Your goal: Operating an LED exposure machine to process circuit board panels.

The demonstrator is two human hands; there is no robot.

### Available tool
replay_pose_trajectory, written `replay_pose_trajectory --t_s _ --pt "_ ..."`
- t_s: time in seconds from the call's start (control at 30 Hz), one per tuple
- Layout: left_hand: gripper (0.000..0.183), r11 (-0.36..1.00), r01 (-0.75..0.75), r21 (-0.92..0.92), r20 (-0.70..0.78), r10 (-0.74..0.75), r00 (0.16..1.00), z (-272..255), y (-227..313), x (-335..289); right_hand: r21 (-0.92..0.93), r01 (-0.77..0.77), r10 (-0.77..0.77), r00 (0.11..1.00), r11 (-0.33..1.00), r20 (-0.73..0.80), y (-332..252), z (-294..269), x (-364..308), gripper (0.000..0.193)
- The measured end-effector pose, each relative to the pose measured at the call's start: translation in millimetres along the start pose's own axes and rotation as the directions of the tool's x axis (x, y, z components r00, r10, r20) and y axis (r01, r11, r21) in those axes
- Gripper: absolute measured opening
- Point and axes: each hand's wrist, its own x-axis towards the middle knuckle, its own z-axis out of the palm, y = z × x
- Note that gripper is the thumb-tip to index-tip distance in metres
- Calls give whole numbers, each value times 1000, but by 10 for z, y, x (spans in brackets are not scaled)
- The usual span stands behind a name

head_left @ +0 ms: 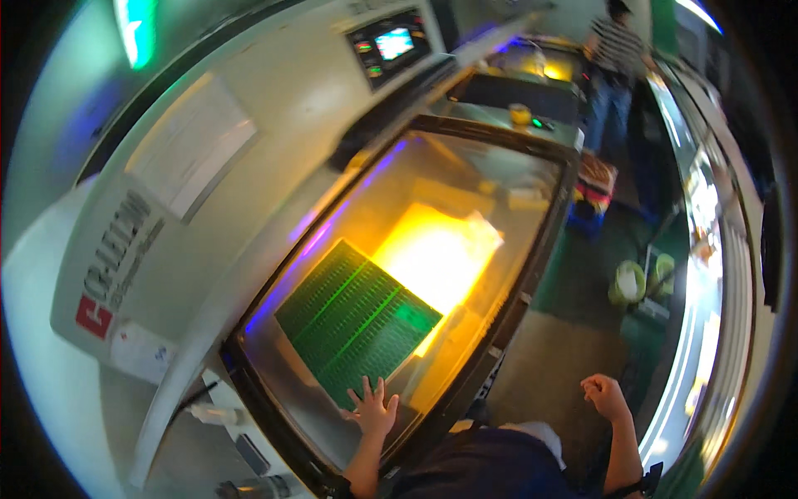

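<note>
My left hand [374, 407] is spread, fingers apart, at the near edge of a green printed circuit board panel [357, 320]. It seems to touch the panel or the surface just beside it. The panel lies tilted in the picture on a dark-framed glass-like bed [532, 258], its far right side against a bright yellow glowing area [436, 258]. Off to the right, away from the bed, my right hand [605, 395] is raised with fingers loosely curled and nothing visible in them.
A pale machine housing [274, 108] with a lit screen [394, 43] rises along the left. A yellow round container [519, 113] stands beyond the bed. Far right, a person in a striped top [619, 46] stands by the aisle. Green buckets [628, 283] sit beside a bright bench [706, 291].
</note>
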Motion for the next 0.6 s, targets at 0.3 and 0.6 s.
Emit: replay_pose_trajectory --t_s 0.3,0.6 --pt "77 981 179 -81 101 -170 980 8 -108 110 -498 867 -960 -115 28 -254 -4423 -708 918 56" --pt "75 979 158 -126 -18 -162 987 15 316 -1 -532 836 -974 -209 -131 -88 -5250 -446 1579 42"
